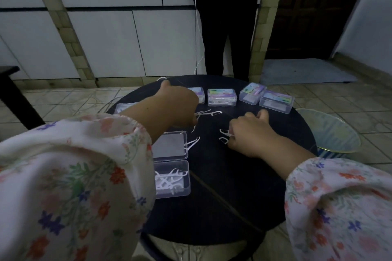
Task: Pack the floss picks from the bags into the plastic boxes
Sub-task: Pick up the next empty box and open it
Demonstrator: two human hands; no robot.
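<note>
Clear plastic marks the open box [172, 178], its tray part-filled with white floss picks and its lid flipped back beyond it. Just past that lid the left hand [178, 108] pinches several loose picks [209, 113]; to the box's right the right hand [250, 133] grips two more [224, 136]. Loose picks beside the lid [192, 144] risk being swept off the dark table [233, 197] by a sleeve [84, 176], I judge.
</note>
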